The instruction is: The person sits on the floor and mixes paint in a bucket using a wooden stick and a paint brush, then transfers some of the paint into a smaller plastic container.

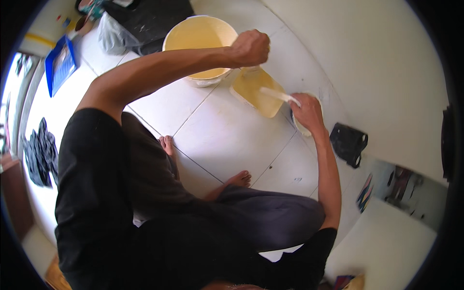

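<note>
My left hand (pixel 250 48) is a closed fist beside the rim of a pale yellow bucket (pixel 193 77). Just below the fist hangs a yellow square-bodied dipper (pixel 251 92), whose upper end runs up into that hand; the grip itself is hidden. My right hand (pixel 308 113) is closed around a whitish flat stick (pixel 278 94). The stick's far end lies over the dipper, slightly blurred, so I cannot tell whether it touches. Partly behind my right hand is a whitish rounded container (pixel 302 128). Yellow material coats the bucket's inside.
Pale floor tiles (pixel 193 128) surround my bare feet and crossed legs. A white wall (pixel 377 63) rises at the right, with a black object (pixel 348 144) by its foot. To the left are a clear plastic bag (pixel 113 36), a blue tray (pixel 61 65) and dark cloth (pixel 41 152).
</note>
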Tool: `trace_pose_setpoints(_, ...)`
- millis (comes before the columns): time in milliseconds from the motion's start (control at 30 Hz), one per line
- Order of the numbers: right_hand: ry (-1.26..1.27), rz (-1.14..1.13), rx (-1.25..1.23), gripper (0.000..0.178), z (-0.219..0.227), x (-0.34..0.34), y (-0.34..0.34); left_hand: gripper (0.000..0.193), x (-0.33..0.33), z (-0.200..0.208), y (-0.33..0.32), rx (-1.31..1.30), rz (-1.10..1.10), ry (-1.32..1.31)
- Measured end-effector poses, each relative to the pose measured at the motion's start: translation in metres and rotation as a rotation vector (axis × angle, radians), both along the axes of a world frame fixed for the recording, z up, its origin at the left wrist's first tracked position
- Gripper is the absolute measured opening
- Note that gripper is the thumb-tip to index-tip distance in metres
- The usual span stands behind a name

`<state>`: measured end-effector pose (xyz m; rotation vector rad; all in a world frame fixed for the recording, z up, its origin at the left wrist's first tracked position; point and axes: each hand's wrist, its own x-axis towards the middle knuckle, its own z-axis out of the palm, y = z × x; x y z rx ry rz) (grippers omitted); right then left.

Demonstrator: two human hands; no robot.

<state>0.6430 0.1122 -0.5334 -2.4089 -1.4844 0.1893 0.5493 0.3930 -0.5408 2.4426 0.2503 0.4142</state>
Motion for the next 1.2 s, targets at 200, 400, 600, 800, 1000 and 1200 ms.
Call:
trace_pose_setpoints(200,-0.169,-0.012,-0.187,0.020,0.002,0.022,-0.004,0.018,0.004,-0.004,0.011,0.020,-0.070,0.050)
trace_pose_setpoints(400,0.050,0.029,-0.118,0.016,-0.003,0.016,0.002,0.033,0.003,0.004,0.014,0.007,-0.060,0.124)
trace_pose_setpoints(600,-0.171,-0.021,-0.045,0.017,-0.009,0.016,-0.003,0.032,0.001,0.007,0.015,0.028,-0.052,0.106)
trace_pose_setpoints(800,-0.034,-0.058,-0.438,0.023,0.018,0.013,-0.002,0.026,-0.001,-0.006,0.021,-0.050,-0.038,0.027)
trace_pose_setpoints(1000,0.006,-0.006,0.124,0.011,-0.032,0.007,0.001,0.025,0.001,0.003,0.005,-0.049,-0.052,0.033)
trace_pose_setpoints(1200,-0.089,-0.108,-0.135,0.015,0.009,0.010,0.000,0.025,-0.003,0.007,0.007,-0.055,-0.034,0.055)
